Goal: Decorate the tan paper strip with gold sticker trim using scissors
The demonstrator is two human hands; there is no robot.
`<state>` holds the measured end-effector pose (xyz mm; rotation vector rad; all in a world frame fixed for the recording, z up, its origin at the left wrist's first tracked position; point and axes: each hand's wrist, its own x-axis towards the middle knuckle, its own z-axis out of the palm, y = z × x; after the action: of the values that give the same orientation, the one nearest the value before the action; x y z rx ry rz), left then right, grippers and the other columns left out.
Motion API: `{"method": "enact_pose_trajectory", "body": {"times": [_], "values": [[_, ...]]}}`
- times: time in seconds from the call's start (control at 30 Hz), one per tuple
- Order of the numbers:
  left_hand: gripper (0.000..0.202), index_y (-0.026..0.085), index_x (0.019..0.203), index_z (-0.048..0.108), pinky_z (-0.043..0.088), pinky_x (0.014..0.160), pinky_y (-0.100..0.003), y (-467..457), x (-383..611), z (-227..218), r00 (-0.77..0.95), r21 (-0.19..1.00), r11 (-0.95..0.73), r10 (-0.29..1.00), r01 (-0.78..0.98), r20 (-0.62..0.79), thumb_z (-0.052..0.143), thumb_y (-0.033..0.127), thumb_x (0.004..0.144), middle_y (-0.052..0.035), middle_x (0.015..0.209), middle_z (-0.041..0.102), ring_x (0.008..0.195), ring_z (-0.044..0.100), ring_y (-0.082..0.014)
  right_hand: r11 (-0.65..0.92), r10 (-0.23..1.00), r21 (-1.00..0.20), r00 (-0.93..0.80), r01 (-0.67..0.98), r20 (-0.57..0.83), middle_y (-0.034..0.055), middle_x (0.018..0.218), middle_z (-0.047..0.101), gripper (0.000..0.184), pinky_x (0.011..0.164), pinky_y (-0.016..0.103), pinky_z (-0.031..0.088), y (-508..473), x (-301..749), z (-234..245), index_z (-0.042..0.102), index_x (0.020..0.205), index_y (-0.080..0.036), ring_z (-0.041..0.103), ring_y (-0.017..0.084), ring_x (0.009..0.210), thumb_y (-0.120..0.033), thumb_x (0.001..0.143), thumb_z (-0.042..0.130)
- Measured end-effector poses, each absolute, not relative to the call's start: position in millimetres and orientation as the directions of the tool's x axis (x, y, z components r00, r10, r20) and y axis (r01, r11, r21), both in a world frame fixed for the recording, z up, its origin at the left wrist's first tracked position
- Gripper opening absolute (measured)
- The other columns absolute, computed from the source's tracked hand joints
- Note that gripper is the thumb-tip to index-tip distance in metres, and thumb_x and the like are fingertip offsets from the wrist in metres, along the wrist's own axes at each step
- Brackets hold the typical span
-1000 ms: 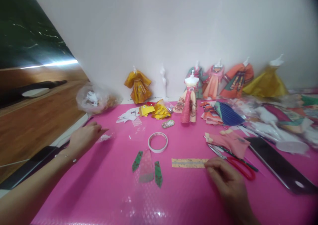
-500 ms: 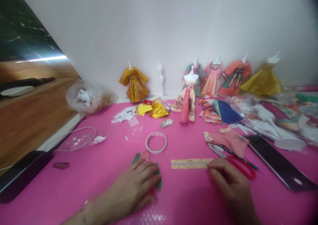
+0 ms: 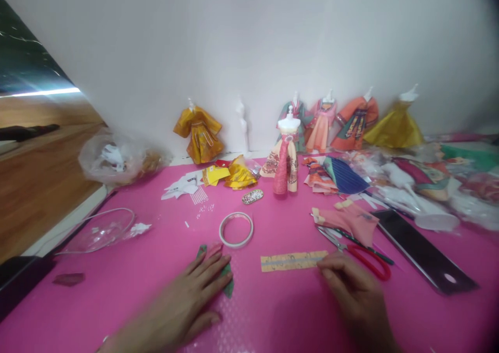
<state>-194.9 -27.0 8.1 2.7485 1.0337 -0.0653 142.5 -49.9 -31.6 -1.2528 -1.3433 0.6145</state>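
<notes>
My left hand [image 3: 187,301] lies flat on the pink mat [image 3: 117,290], fingers stretched out over green and pink paper pieces [image 3: 228,286]. My right hand [image 3: 353,296] rests at the right end of a tan patterned paper strip [image 3: 290,261], its fingers curled and touching the strip. A roll of white tape [image 3: 236,229] lies just beyond the left hand. A small white dress form in a peach and pink paper dress [image 3: 284,163] stands behind it.
Red-handled scissors [image 3: 366,259], a pink paper garment [image 3: 346,219] and a dark phone [image 3: 423,251] lie at right. Several dressed paper dolls [image 3: 353,119] line the wall. A clear plastic shell [image 3: 99,231] and plastic bag [image 3: 117,158] sit at left.
My left hand came in from the far left of the mat and settled flat on the green and pink pieces. The view shifted slightly right. My right hand stayed at the strip.
</notes>
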Motion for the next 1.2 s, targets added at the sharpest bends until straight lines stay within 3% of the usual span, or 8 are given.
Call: {"method": "enact_pose_trajectory", "body": {"times": [0.17, 0.3, 0.47, 0.7, 0.93, 1.1, 1.2], "values": [[0.047, 0.027, 0.144, 0.049, 0.029, 0.118, -0.056, -23, -199, 2, 0.787, 0.054, -0.786, 0.616, 0.616, -0.016, 0.054, 0.039, 0.098, -0.0068, 0.152, 0.05, 0.141, 0.043, -0.0305, 0.415, 0.874, -0.824, 0.082, 0.386, 0.479, 0.0007, 0.073, 0.064, 0.01, 0.056, 0.025, 0.049, -46, 152, -38, 0.065, 0.081, -0.023, 0.062, 0.017, 0.065, -0.022, 0.089, 0.06], [0.028, 0.026, 0.126, 0.059, 0.033, 0.115, -0.055, -16, -183, -3, 0.771, 0.059, -0.778, 0.627, 0.625, 0.112, 0.051, 0.026, 0.099, -0.0061, 0.131, 0.066, 0.127, 0.056, -0.0265, 0.427, 0.867, -0.809, 0.07, 0.405, 0.493, -0.0001, 0.074, 0.063, 0.01, 0.059, 0.024, 0.05, -46, 154, -41, 0.064, 0.084, -0.024, 0.062, 0.016, 0.066, -0.019, 0.091, 0.059], [0.026, 0.02, 0.121, 0.058, 0.04, 0.105, -0.057, 7, -155, -12, 0.633, 0.075, -0.67, 0.728, 0.738, 0.264, 0.044, 0.018, 0.099, -0.0106, 0.119, 0.067, 0.111, 0.061, -0.0278, 0.431, 0.861, -0.803, 0.081, 0.412, 0.503, -0.0005, 0.074, 0.062, 0.009, 0.057, 0.024, 0.049, -47, 155, -41, 0.064, 0.085, -0.024, 0.062, 0.016, 0.066, -0.019, 0.091, 0.059], [0.016, 0.018, 0.1, 0.065, 0.051, 0.082, -0.044, 32, -136, -17, 0.579, 0.067, -0.606, 0.783, 0.793, 0.227, 0.051, 0.013, 0.095, -0.0064, 0.086, 0.07, 0.085, 0.063, -0.0267, 0.409, 0.869, -0.838, 0.125, 0.361, 0.478, -0.0015, 0.071, 0.061, 0.01, 0.056, 0.024, 0.046, -47, 152, -38, 0.065, 0.08, -0.024, 0.06, 0.015, 0.063, -0.023, 0.089, 0.06], [0.016, 0.018, 0.096, 0.067, 0.05, 0.08, -0.042, 33, -139, -16, 0.536, 0.071, -0.558, 0.82, 0.827, 0.202, 0.052, 0.012, 0.094, -0.0044, 0.084, 0.07, 0.083, 0.064, -0.0256, 0.304, 0.886, -0.912, 0.27, 0.276, 0.378, -0.0001, 0.072, 0.062, 0.017, 0.062, 0.026, 0.044, -52, 138, -33, 0.066, 0.075, -0.025, 0.059, 0.017, 0.068, -0.033, 0.089, 0.061], [0.016, 0.018, 0.095, 0.066, 0.049, 0.082, -0.042, 34, -142, -20, 0.491, 0.065, -0.514, 0.845, 0.855, 0.212, 0.053, 0.01, 0.092, -0.0045, 0.085, 0.07, 0.084, 0.065, -0.0258, 0.312, 0.883, -0.896, 0.253, 0.317, 0.396, -0.0003, 0.073, 0.064, 0.017, 0.061, 0.024, 0.047, -50, 144, -34, 0.067, 0.075, -0.025, 0.062, 0.016, 0.07, -0.032, 0.089, 0.061], [0.016, 0.018, 0.09, 0.066, 0.049, 0.081, -0.041, 33, -142, -19, 0.465, 0.055, -0.487, 0.858, 0.872, 0.218, 0.053, 0.008, 0.09, -0.0049, 0.083, 0.069, 0.082, 0.065, -0.0258, 0.391, 0.867, -0.833, 0.146, 0.391, 0.476, -0.001, 0.073, 0.066, 0.013, 0.057, 0.021, 0.049, -46, 153, -37, 0.067, 0.078, -0.026, 0.066, 0.016, 0.067, -0.027, 0.088, 0.061]]}}
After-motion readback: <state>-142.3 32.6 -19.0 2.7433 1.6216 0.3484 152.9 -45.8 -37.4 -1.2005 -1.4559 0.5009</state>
